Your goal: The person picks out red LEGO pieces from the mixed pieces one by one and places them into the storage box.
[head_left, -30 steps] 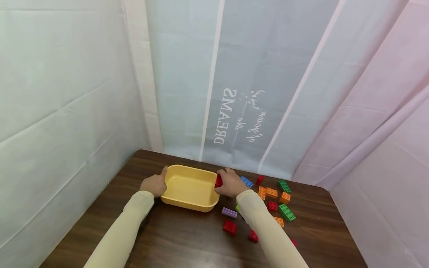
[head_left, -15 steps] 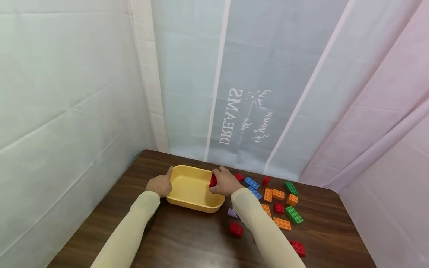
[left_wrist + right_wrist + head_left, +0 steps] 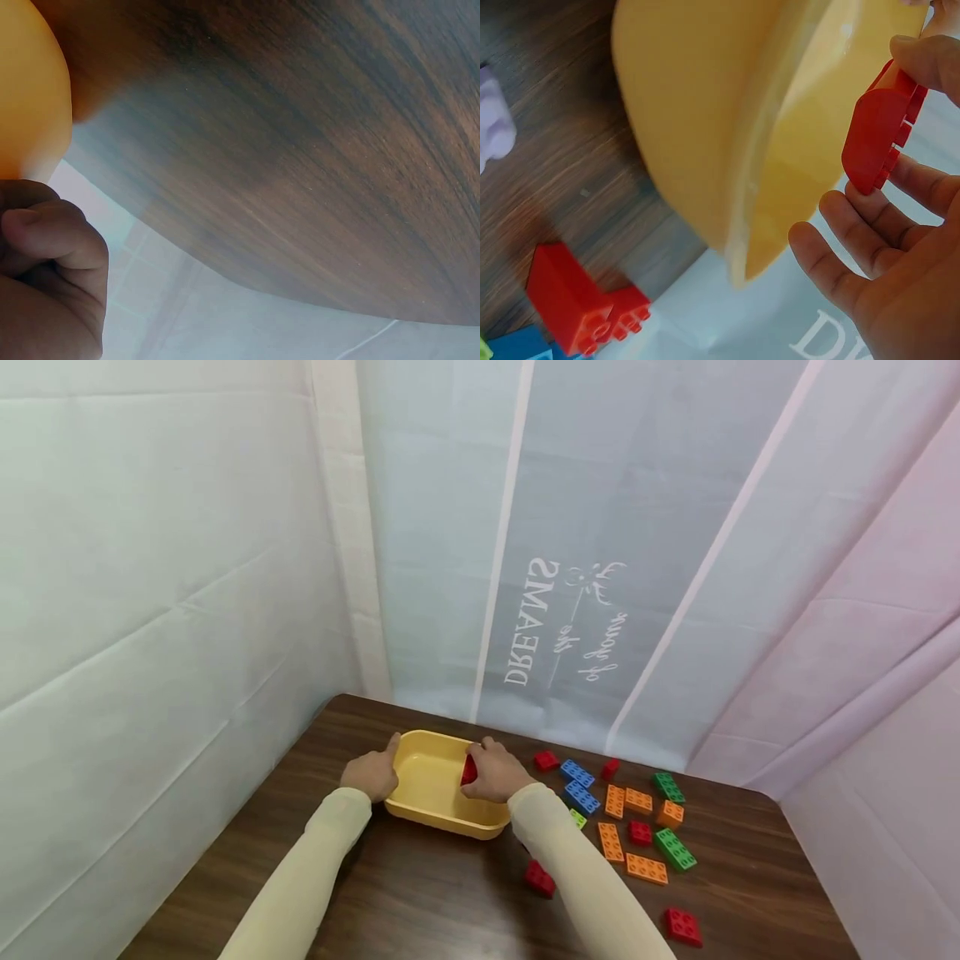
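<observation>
A yellow plastic basin [image 3: 442, 821] sits on the dark wooden table. My left hand [image 3: 371, 774] holds its left end, one digit laid along the rim; in the left wrist view the fingers [image 3: 64, 232] are curled beside the yellow wall. Over the basin's right part, my right hand [image 3: 495, 774] pinches a red toy building brick [image 3: 877, 131] between thumb and fingers. That brick has a rounded side and studs facing the palm. The basin's visible floor shows no bricks; its right part is partly hidden behind the right hand.
Loose bricks lie to the right of the basin: blue ones [image 3: 581, 796], orange ones [image 3: 647, 868], green ones [image 3: 675, 849] and red ones [image 3: 684, 927]. A purple brick [image 3: 491, 120] lies near the basin. Fabric curtains [image 3: 420, 527] enclose the table's back and sides.
My right hand has moved left with the red brick, from the basin's right rim to over its inside. The left hand stays at the left end. The head view has shifted slightly.
</observation>
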{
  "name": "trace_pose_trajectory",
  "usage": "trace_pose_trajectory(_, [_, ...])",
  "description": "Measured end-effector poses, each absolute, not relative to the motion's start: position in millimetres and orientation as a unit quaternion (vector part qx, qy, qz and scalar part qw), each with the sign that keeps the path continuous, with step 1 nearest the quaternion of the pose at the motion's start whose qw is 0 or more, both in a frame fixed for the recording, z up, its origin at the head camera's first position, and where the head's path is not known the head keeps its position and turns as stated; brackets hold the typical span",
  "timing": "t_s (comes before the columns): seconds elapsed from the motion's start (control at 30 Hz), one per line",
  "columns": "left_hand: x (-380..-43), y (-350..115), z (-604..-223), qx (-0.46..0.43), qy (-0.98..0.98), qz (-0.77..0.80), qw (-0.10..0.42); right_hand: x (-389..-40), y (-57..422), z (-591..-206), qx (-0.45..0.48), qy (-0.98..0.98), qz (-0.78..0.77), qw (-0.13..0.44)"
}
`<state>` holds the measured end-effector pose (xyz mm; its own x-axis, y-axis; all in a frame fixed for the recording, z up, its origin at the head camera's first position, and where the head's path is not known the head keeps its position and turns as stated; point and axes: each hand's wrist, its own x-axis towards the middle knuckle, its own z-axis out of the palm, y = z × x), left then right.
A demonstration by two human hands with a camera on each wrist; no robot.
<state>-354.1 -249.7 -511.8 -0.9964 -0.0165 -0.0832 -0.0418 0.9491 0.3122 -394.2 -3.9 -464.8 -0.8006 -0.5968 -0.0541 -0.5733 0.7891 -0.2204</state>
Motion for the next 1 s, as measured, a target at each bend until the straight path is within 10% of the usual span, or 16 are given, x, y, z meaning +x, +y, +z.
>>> trace_pose_trajectory(1.0, [-361, -249, -520, -0.03, 0.989, 0.145, 0.027, -398, -65, -494, -0.344, 0.93, -0.11, 0.062])
